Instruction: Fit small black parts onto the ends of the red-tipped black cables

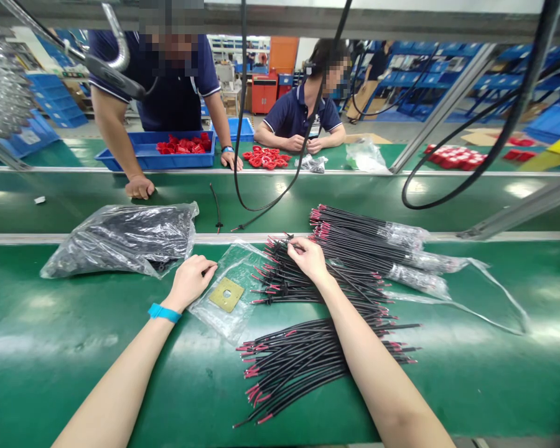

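Note:
My right hand [308,258] is closed in a pinch at the upper left end of a pile of black cables with red ends [303,283]; a small dark piece shows at its fingertips. My left hand [195,280], with a blue wristband, has its fingers curled together beside a clear plastic bag [242,264]; whatever they hold is hidden. A yellowish square piece with a centre hole [226,295] lies on that bag. Nearer me lies a second spread of black cables [298,358], partly under my right forearm. Wrapped cable bundles [368,242] rest to the right of my right hand.
A plastic bag of black parts [121,239] lies left. Two loose cables [217,208] lie beyond the metal rail [23,238]. Black cords [241,124] hang down ahead. Across the green surface are two people, a blue tray [140,155] and red parts [266,157].

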The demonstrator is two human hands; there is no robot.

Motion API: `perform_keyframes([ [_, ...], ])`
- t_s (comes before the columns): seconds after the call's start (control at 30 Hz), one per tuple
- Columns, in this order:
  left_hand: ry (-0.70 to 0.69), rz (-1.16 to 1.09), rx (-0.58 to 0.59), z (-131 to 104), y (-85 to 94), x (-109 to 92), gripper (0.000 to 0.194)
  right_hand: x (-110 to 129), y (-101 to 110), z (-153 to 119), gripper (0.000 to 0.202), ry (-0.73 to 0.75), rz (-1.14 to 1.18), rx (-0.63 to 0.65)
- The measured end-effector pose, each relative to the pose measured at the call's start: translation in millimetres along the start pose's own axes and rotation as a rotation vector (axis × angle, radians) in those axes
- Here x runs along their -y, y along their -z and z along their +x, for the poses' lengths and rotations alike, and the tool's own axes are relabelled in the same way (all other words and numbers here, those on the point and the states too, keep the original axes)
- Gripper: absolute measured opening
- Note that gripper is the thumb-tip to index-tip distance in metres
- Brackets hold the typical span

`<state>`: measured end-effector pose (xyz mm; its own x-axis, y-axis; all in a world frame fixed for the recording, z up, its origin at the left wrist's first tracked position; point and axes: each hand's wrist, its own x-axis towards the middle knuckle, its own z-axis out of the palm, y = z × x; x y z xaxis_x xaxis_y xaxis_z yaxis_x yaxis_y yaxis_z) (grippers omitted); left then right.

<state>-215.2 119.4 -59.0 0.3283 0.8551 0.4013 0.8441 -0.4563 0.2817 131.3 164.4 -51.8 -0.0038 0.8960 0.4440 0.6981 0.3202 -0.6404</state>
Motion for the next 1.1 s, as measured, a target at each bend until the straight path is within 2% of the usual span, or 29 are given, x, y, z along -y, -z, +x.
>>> perform_keyframes([
  [0.13, 0.001, 0.003, 0.006, 0, 0.0, 0, 0.030, -1, 6, 4, 0.033, 0.097, -0.100, -0.089],
  [0.23, 0.001, 0.004, 0.005, 1, -0.1, 0, 0.030, -8, 6, 7, 0.041, 0.114, -0.213, -0.122],
  [0.37, -0.001, -0.002, -0.004, 1, 0.1, 0, 0.030, -16, 2, 10, 0.027, 0.125, -0.444, -0.059],
  [0.53, -0.001, -0.006, -0.005, 0, -0.5, 0, 0.029, -18, -2, 15, 0.024, 0.153, -0.587, 0.081],
  [0.67, -0.004, -0.005, -0.013, -1, -0.6, 1, 0.030, -20, -2, 15, 0.025, 0.143, -0.474, 0.037],
  [0.87, 0.001, -0.005, 0.000, 1, 0.9, -1, 0.029, -17, -2, 10, 0.028, 0.079, -0.108, -0.073],
  [1.1, 0.006, -0.002, -0.001, 0, 0.7, -1, 0.029, -1, 0, 4, 0.027, 0.023, -0.083, -0.103],
])
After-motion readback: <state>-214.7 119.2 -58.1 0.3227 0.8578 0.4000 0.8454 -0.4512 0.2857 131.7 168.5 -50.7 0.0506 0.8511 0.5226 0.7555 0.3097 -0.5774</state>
